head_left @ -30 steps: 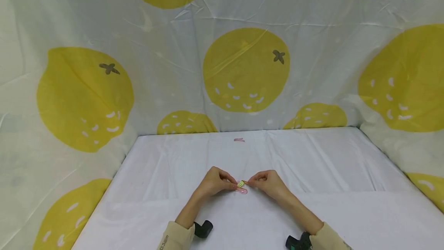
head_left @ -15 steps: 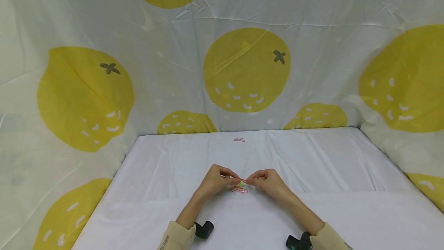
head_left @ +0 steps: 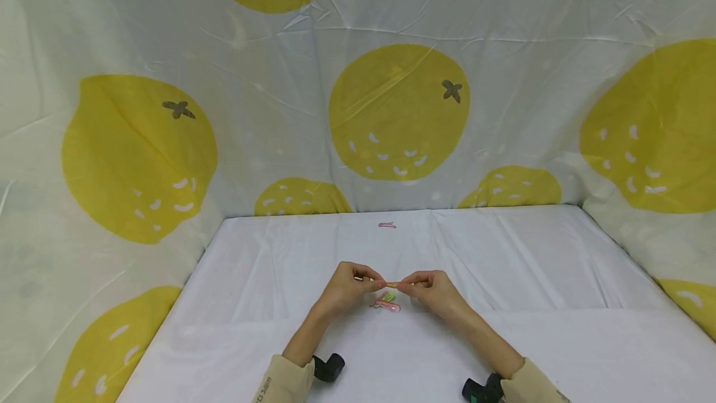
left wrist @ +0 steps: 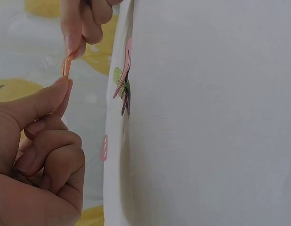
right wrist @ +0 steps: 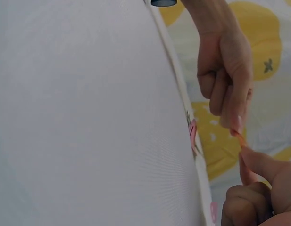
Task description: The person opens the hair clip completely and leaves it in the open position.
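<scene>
An orange hair clip [head_left: 392, 285] is stretched between my two hands, raised a little above the white table. My left hand [head_left: 349, 285] pinches one end between thumb and forefinger. The other end is pinched in the same way by my right hand [head_left: 432, 292]. In the left wrist view the orange clip [left wrist: 66, 66] looks narrow, its ends covered by fingertips. Just below the hands on the cloth lie a pink snap hair clip [head_left: 388, 306] and a green clip [head_left: 388, 296], close together and overlapping. Part of a darker clip [left wrist: 126, 106] shows beside them in the left wrist view.
Farther back on the white tabletop [head_left: 503, 254] lies another pink hair clip [head_left: 386, 225]. A lemon-printed curtain [head_left: 268, 111] encloses the back and sides of the table. Black wrist cameras [head_left: 330, 368] are strapped near the sleeves.
Both hands have lifted the orange clip up and away from the small pile. Left fingers, earlier at the green and pink clips, now pinch the orange clip's other end.
</scene>
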A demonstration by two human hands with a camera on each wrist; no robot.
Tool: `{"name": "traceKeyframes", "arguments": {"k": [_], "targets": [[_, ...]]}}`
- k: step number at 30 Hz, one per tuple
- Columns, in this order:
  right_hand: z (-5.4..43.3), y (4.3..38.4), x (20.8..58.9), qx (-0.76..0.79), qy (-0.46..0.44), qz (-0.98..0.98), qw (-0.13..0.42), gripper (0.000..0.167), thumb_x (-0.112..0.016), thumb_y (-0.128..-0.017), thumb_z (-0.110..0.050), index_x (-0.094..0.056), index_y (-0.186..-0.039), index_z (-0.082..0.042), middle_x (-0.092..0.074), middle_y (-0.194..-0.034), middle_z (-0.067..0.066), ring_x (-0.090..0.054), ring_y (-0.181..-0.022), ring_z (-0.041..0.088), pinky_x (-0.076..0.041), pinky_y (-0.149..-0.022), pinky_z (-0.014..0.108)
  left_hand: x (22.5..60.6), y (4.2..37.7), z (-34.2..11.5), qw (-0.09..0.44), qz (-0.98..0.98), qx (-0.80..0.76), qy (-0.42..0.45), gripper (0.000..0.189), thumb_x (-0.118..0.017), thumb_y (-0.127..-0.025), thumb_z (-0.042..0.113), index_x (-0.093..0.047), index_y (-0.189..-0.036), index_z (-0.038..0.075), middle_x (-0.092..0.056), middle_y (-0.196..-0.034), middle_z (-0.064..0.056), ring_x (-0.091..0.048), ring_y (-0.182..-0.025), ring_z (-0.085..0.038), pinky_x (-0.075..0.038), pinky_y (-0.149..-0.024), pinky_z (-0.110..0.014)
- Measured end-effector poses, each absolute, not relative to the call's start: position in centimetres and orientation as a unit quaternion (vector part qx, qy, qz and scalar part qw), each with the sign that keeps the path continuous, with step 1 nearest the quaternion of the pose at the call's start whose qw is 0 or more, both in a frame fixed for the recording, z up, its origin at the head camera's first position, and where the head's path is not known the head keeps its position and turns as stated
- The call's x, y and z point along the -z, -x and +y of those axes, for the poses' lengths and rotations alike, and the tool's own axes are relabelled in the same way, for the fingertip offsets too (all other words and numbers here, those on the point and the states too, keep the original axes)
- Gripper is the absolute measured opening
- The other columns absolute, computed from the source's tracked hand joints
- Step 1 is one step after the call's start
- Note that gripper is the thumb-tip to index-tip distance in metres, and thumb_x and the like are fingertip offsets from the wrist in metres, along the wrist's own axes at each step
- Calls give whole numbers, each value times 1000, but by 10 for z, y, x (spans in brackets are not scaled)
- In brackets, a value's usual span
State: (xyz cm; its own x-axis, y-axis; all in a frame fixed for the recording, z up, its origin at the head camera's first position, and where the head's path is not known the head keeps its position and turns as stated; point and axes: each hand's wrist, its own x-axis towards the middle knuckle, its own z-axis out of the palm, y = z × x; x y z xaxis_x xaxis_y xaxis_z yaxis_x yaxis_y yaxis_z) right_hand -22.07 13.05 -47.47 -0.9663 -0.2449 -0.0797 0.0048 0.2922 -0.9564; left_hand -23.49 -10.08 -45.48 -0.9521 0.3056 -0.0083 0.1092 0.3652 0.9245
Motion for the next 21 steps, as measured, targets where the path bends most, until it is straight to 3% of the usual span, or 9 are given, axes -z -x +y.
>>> {"name": "traceKeyframes", "arguments": {"k": [4,11,15,19,21], "targets": [[130,220,472,612,87,779,101,27,-78,-93,-31,-79,-105,-7,-40,-55,-10,-28,-53,5,-25,-49,21,455,233,-101,114,818,-545,-145,10,-83,-86,13,-82,-87,4,-64,-70,7,-48,-60,-5,-36,-55,-19],[129,219,470,617,86,775,101,27,-78,-93,-30,-79,-106,-7,-45,-55,-9,-27,-50,4,-26,-50,21,454,229,-98,142,798,-561,-165,10,-84,-85,12,-81,-86,3,-79,-84,-15,-66,-65,-11,-49,-60,-23],[128,219,469,621,69,777,80,22,-77,-94,-26,-79,-103,-6,-46,-56,-7,-28,-52,5,-30,-56,23,453,228,-97,140,801,-560,-162,11,-84,-85,13,-82,-86,3,-79,-84,-17,-64,-65,-11,-48,-59,-23],[127,217,468,617,81,779,79,21,-76,-94,-23,-79,-103,-4,-54,-60,-6,-35,-59,4,-36,-64,23,453,228,-96,153,787,-573,-169,13,-83,-87,15,-82,-90,2,-79,-87,-20,-76,-72,-22,-51,-62,-24],[126,217,468,621,84,775,84,24,-77,-94,-25,-78,-105,-4,-52,-59,-7,-33,-57,4,-34,-60,22,452,228,-95,152,778,-586,-169,15,-83,-88,16,-82,-92,1,-79,-90,-20,-78,-78,-25,-53,-64,-24]]}}
